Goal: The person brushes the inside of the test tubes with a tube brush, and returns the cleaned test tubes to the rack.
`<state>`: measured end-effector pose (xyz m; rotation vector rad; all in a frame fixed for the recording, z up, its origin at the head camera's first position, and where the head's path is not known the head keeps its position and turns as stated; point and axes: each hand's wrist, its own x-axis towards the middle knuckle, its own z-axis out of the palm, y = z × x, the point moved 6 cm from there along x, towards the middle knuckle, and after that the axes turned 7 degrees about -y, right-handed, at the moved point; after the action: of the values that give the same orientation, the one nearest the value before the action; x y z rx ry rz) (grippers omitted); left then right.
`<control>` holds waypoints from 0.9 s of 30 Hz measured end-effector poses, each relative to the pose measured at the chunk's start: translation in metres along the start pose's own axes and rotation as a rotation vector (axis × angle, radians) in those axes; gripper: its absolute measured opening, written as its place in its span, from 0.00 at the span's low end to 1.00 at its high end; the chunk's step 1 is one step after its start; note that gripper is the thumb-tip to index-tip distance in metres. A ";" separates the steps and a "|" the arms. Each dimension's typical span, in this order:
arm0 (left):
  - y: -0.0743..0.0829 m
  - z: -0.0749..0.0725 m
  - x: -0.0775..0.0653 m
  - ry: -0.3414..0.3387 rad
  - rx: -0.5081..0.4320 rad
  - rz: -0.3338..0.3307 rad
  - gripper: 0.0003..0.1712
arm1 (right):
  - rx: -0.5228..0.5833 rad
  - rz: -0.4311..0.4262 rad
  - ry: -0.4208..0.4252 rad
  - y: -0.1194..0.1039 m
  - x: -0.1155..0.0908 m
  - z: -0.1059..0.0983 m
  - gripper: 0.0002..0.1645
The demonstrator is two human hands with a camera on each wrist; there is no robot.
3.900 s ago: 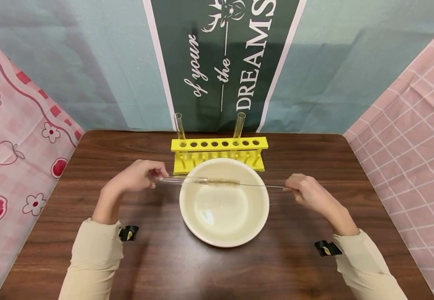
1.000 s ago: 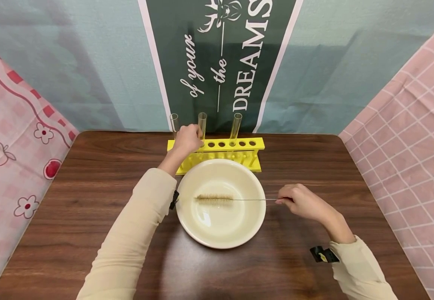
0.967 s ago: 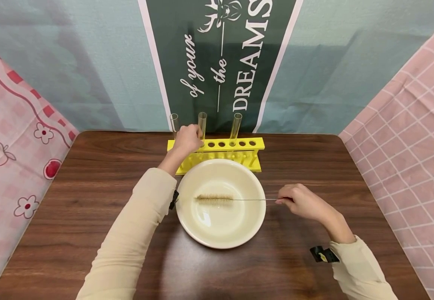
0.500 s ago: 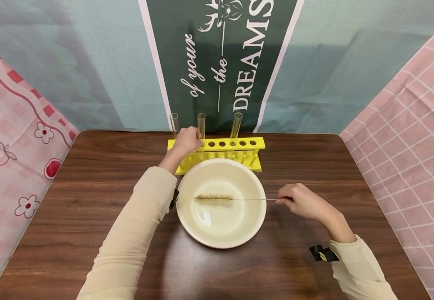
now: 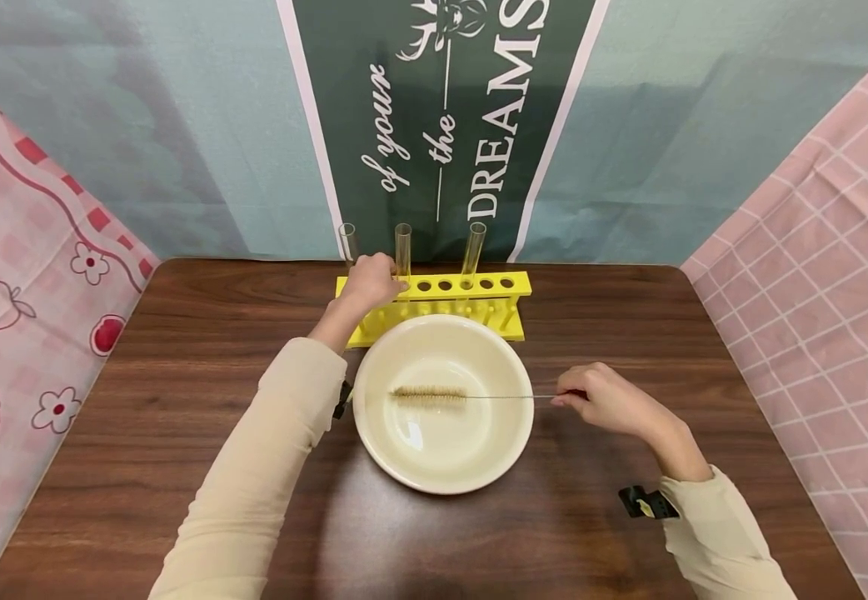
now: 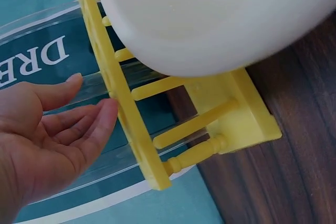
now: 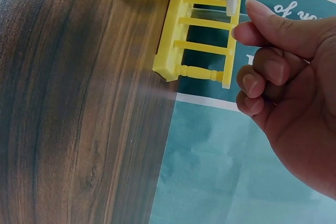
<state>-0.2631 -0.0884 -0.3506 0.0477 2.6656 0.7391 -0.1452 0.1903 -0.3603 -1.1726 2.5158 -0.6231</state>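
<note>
My left hand [image 5: 372, 282] is at the yellow test tube rack [image 5: 512, 285], beside the middle test tube [image 5: 403, 246]. In the left wrist view, the thumb and the loosely bent fingers [image 6: 100, 124] stand apart, and the fingertips are close to the rack's top bar. Two more clear tubes stand in the rack: a left tube [image 5: 348, 240], partly behind the hand, and a right tube [image 5: 475, 250]. My right hand [image 5: 606, 398] pinches the wire handle of a test tube brush [image 5: 430, 394] between thumb and forefinger. The bristles are over the cream bowl [image 5: 445, 482].
The bowl sits on the dark wooden table [image 5: 554, 533] right in front of the rack, hiding part of its base. A blue-green cloth [image 5: 629, 167] hangs behind, with pink cloths at both sides.
Since the oldest frame, my left hand has carried a tube off the brush into the rack. In the latest frames its fingers have loosened from that tube. The brush has come slightly nearer me.
</note>
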 end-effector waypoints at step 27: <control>0.053 0.017 -0.011 -0.089 -0.020 0.230 0.17 | 0.033 0.062 -0.051 0.003 0.003 0.000 0.11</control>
<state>-0.2501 -0.0360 -0.3341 0.3779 2.5944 0.8139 -0.1485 0.1896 -0.3619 -1.0807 2.4801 -0.6088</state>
